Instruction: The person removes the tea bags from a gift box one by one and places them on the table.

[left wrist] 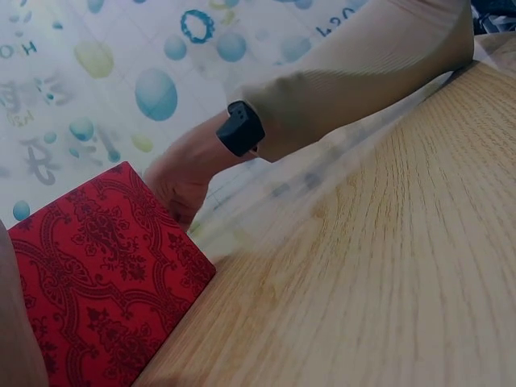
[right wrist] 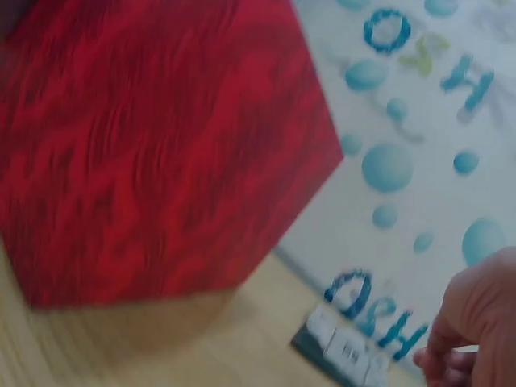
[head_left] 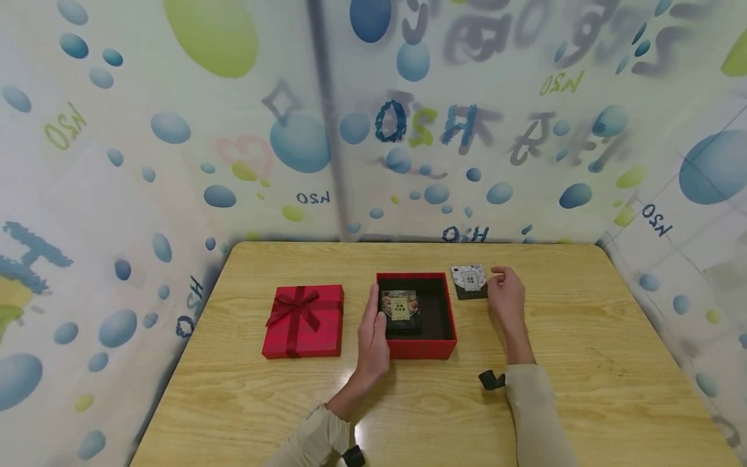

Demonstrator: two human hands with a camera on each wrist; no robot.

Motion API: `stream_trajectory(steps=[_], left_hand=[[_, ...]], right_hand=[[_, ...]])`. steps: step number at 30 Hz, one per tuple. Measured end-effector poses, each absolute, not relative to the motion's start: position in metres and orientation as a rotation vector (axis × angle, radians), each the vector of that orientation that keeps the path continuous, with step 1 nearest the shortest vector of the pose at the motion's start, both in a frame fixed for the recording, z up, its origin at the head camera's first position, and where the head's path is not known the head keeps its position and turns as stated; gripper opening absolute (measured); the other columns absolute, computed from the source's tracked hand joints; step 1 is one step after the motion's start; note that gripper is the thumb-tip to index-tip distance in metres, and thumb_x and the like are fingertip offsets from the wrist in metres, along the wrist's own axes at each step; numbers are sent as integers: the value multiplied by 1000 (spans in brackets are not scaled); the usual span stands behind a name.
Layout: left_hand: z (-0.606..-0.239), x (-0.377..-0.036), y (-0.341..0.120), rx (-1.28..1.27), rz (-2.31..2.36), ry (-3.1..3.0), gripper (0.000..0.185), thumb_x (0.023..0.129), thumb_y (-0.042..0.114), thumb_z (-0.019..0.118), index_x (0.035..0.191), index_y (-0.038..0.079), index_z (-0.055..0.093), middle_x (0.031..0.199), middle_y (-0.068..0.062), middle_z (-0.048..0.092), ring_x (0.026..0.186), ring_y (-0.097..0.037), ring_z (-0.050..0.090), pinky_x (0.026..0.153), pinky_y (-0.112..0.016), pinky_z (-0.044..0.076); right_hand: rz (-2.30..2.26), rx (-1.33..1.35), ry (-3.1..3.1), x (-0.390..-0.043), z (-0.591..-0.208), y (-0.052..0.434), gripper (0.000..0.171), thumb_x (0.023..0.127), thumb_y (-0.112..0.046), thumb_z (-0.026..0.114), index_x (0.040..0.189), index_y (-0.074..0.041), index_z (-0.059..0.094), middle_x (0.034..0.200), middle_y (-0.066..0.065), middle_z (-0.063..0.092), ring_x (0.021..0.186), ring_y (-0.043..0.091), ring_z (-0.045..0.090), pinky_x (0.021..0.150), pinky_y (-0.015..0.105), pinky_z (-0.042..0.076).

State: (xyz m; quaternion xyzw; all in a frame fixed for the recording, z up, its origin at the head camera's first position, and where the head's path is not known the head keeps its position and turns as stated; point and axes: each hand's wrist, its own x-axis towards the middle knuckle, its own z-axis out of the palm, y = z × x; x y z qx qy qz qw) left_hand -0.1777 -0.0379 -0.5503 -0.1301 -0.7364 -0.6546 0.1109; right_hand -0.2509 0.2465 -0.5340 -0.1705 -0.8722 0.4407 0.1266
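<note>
table [head_left: 583, 363]: wooden, carries everything; both forearms lie across its near edge.
open box [head_left: 417, 349]: red, lid off, dark lining showing; it sits between the two hands. Judged from this, the opening is done and filling is partly done.
lid [head_left: 303, 321]: red with a ribbon bow, lying flat well to the left of the left hand, not touched. Closing appears still to come.
left hand [head_left: 373, 334]: rests against the box's left wall, fingers [head_left: 373, 305] straight and relaxed along the rim, holding nothing; the left wrist view shows only the patterned red wall close by.
right hand [head_left: 506, 293]: just right of the box, fingers [head_left: 500, 280] curled at the right edge of the second packet; whether they pinch it or merely touch it cannot be told, and the right wrist view is too blurred to settle it.
first packet [head_left: 400, 310]: dark, with a pale label, already inside the box on its left half, just beside the left fingers.
second packet [head_left: 469, 281]: on the table outside the box's back right corner, at the right fingertips. It seems to be the one piece left out.
</note>
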Motion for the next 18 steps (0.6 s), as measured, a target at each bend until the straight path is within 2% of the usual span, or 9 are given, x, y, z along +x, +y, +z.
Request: stream_trajectory(steps=[3, 5, 8, 11, 14, 18], left_hand=[[-551, -178, -38, -385, -1921, -2156, 55, 112, 4, 31, 166, 3, 19, 173, -5, 19, 160, -27, 15, 123, -17, 12], [-552, -178, -38, -385, -1917, -2157, 56, 111, 3, 31, 166, 3, 20, 173, -5, 19, 160, -26, 15, 123, -17, 12], [-552, -179, -38, -383, -1908, -2165, 56, 111, 2, 31, 166, 3, 20, 173, -5, 18, 160, -26, 14, 123, -17, 12], [-552, -178, -38, -380, -1902, -2176, 56, 111, 3, 31, 166, 4, 20, 173, -5, 18, 161, -26, 14, 123, -18, 11], [-551, -178, -39, -374, -1898, -2183, 56, 111, 2, 31, 166, 4, 21, 173, -6, 18, 160, -27, 14, 124, -18, 11], [-550, -178, -39, -362, -1903, -2187, 56, 112, 3, 32, 166, 5, 21, 173, -4, 18, 160, -25, 14, 124, -19, 12]], right_hand=[[1295, -465, -2539, -249, -523, 242, 35, 102, -6, 47, 131, 6, 63, 106, 23, 64, 79, 28, 57, 61, 29, 44], [1314, -449, -2547, -248, -515, 239, 36, 102, -7, 47, 131, 5, 63, 108, 23, 65, 83, 28, 58, 61, 27, 44], [1359, -416, -2569, -245, -504, 234, 37, 103, -7, 46, 133, 5, 63, 115, 24, 66, 95, 30, 62, 69, 27, 47], [1431, -361, -2570, -241, -494, 227, 37, 103, -6, 46, 135, 5, 62, 120, 25, 67, 106, 34, 63, 78, 31, 49], [1478, -299, -2573, -237, -483, 219, 37, 103, -6, 47, 136, 6, 61, 122, 25, 66, 108, 36, 62, 84, 35, 50], [1485, -220, -2597, -233, -473, 207, 35, 105, -8, 50, 136, 4, 60, 121, 23, 66, 105, 33, 61, 83, 30, 50]])
